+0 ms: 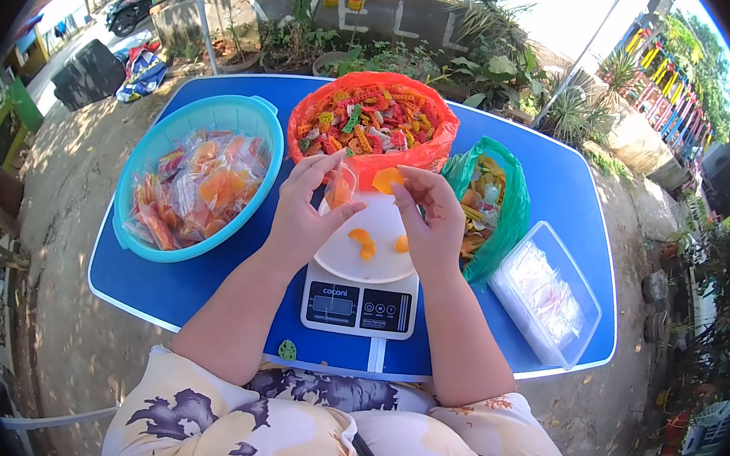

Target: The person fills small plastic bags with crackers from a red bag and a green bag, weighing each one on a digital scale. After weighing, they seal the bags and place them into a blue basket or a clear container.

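Observation:
My left hand (305,201) is closed on a small clear plastic bag (343,184) with orange pieces inside. Close beside the bag's mouth, my right hand (430,212) pinches an orange chip (387,180). Both hands are above the white plate (347,259) of a kitchen scale (359,304). A few orange chips (366,247) lie on that plate. Behind the hands stands a red plastic bag (443,131) full of red, orange and green crinkled snacks. A green plastic bag (510,208) with yellowish snacks sits just right of my right hand.
A light-blue basket (273,161) piled with filled packets stands at the left of the blue table (212,288). To the right is a clear plastic box (529,338) of small empty bags. A green crinkled snack (287,349) lies near the front edge.

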A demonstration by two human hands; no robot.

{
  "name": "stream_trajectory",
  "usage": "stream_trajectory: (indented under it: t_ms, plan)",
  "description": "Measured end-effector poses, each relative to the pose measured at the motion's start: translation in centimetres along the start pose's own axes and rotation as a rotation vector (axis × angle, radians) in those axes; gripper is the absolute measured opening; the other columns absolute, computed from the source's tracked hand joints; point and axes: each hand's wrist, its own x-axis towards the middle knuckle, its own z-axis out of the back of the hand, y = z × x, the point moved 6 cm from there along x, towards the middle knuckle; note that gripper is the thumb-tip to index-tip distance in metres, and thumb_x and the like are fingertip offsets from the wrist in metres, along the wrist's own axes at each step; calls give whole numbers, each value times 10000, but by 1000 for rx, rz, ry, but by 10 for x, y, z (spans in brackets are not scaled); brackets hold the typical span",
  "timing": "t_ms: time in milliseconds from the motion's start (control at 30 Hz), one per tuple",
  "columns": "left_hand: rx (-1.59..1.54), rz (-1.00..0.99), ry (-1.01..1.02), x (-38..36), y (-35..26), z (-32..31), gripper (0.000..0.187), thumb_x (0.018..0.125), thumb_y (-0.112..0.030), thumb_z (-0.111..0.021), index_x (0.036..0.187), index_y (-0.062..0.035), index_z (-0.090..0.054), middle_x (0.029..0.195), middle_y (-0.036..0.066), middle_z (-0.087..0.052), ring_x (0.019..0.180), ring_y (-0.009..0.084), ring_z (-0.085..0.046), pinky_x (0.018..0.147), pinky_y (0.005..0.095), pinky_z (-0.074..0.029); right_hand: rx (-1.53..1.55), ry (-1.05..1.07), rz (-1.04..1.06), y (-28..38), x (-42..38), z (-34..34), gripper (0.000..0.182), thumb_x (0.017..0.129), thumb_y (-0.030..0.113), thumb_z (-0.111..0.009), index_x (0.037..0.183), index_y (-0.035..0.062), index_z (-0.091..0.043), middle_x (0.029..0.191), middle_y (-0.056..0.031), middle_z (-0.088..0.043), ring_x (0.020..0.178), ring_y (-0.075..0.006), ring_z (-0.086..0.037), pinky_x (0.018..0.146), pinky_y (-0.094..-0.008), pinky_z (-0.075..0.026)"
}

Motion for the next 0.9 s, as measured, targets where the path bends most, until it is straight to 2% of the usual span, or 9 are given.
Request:
stream_trajectory:
  t_ms: [167, 300, 400, 500, 600, 667, 800, 833, 900]
  plan:
    - [219, -112, 12, -8, -19, -8, 761, 735, -245, -899, 1409, -100, -578, 1285, 56, -603, 1192, 215, -579, 1036, 411, -316, -69, 37, 54, 7, -3, 0, 154, 870, -12, -765, 1014, 11, -714, 901, -53, -692, 784, -107, -621, 693, -252, -513]
    - [243, -153, 46, -11, -23, -12, 749, 736, -204, -892, 1409, -102, -578, 1276, 44, -609, 1195, 196, -573, 998, 398, -315, -247, 105, 78, 19, -6, -6, 158, 850, 13, -783, 998, 33, -731, 909, -59, -674, 792, -139, -630, 692, -271, -514]
    - [256, -177, 43, -11, -24, -13, 753, 733, -184, -889, 1411, -95, -575, 1270, 38, -612, 1192, 191, -572, 980, 395, -321, -407, 194, 299, 29, -7, -15, 176, 825, 36, -802, 992, 50, -746, 922, -60, -642, 828, -179, -628, 712, -301, -515]
    - [271, -190, 23, -11, -23, -12, 753, 731, -181, -890, 1410, -91, -578, 1261, 41, -614, 1183, 191, -574, 969, 395, -327, -429, 258, 313, 30, -6, -19, 157, 832, 79, -798, 983, 60, -757, 956, -57, -615, 897, -219, -619, 772, -345, -511]
    - [270, -179, -5, -9, -20, -8, 740, 739, -188, -886, 1406, -89, -582, 1258, 51, -613, 1173, 192, -575, 970, 396, -330, -305, 158, 196, 25, -2, -12, 126, 855, 119, -785, 961, 59, -753, 1003, -60, -613, 968, -229, -596, 819, -350, -494]
    - [270, -150, -16, -7, -17, -4, 732, 745, -194, -883, 1405, -86, -584, 1261, 58, -611, 1166, 197, -575, 974, 397, -332, -359, 255, 82, 14, 1, -8, 151, 856, 179, -788, 962, 78, -752, 1031, -50, -619, 1017, -233, -592, 859, -368, -480]
    - [251, -124, -89, -3, -15, 4, 684, 751, -144, -872, 1375, -58, -608, 1195, 98, -641, 1074, 252, -632, 949, 383, -468, -783, 592, 78, 9, -11, -22, 186, 824, 234, -812, 941, 102, -752, 1028, -30, -636, 1096, -228, -581, 948, -397, -447]
    - [233, -120, -91, -2, -13, 4, 677, 752, -139, -870, 1371, -52, -609, 1186, 105, -643, 1055, 256, -638, 934, 379, -487, -841, 638, 111, -2, -18, -27, 210, 797, 246, -818, 961, 135, -749, 1056, -17, -655, 1136, -241, -572, 1001, -429, -416]
    - [213, -122, -96, -2, -12, 3, 666, 754, -128, -866, 1363, -43, -610, 1174, 117, -646, 1030, 260, -647, 914, 374, -512, -866, 640, 170, -2, -21, -30, 224, 788, 245, -818, 969, 138, -741, 1058, -18, -661, 1138, -234, -574, 1003, -425, -417]
